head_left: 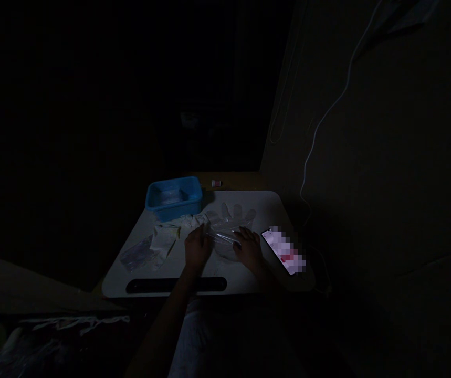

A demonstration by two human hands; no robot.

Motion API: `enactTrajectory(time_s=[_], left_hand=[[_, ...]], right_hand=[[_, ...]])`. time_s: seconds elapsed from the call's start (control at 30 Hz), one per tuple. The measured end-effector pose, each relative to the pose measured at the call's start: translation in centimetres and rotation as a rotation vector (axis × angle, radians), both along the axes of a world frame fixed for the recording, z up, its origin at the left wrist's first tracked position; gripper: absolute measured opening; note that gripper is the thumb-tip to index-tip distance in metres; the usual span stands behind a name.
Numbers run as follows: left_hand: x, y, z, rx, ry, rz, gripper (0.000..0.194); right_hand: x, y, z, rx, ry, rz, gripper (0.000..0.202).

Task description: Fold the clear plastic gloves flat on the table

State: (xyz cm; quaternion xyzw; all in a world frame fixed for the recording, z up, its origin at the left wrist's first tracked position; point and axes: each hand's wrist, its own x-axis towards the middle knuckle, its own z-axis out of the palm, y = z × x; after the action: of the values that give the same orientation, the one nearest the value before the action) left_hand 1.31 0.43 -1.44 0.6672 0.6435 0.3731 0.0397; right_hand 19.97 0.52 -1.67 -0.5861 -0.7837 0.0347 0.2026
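Note:
A clear plastic glove (229,223) lies on the white table (264,202), its fingers pointing away from me. My left hand (198,247) is at the glove's left edge, fingers bent together over the plastic; what they grip is too dark to make out. My right hand (248,248) rests on the glove's right side with its fingers spread. Left of my left hand are a white crumpled wrapper (164,239) and a flat clear plastic packet (138,253). A lit phone (282,249) lies right of my right hand.
A blue basket (174,210) stands at the table's back left, with something clear inside. Behind the table lies a small pinkish cup (216,183). A dark slot (176,285) runs along the front edge. A white cable (317,128) hangs down the right wall. The room is very dark.

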Motion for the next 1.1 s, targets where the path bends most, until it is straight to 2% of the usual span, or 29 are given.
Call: enactTrajectory(time_s=[0.2,0.37,0.5,0.7,0.8,0.97,1.1], left_hand=[[0.2,-0.2,0.1,-0.049,0.106,-0.019,0.042],[0.7,-0.4,0.2,-0.071,0.302,-0.106,0.051],[0.8,-0.4,0.0,-0.086,0.388,-0.151,0.05],[0.8,-0.4,-0.1,-0.008,0.313,-0.201,0.05],[0.8,-0.5,-0.3,0.037,0.247,-0.27,0.06],[0.7,-0.7,-0.9,-0.017,0.151,-0.345,0.085],[0.8,-0.5,-0.9,-0.041,0.21,-0.346,0.082]], right_hand=[[0.0,0.0,0.0,0.003,-0.003,-0.001,0.038],[-0.1,-0.2,0.0,0.032,-0.003,-0.008,0.044],[-0.3,-0.4,0.0,0.089,-0.021,-0.016,0.048],[-0.2,-0.5,0.2,0.076,-0.003,-0.004,0.047],[-0.2,-0.4,0.2,0.067,0.026,-0.011,0.046],[-0.1,-0.4,0.2,0.05,0.054,-0.012,0.046],[0.0,-0.4,0.1,0.058,0.085,-0.009,0.046]])
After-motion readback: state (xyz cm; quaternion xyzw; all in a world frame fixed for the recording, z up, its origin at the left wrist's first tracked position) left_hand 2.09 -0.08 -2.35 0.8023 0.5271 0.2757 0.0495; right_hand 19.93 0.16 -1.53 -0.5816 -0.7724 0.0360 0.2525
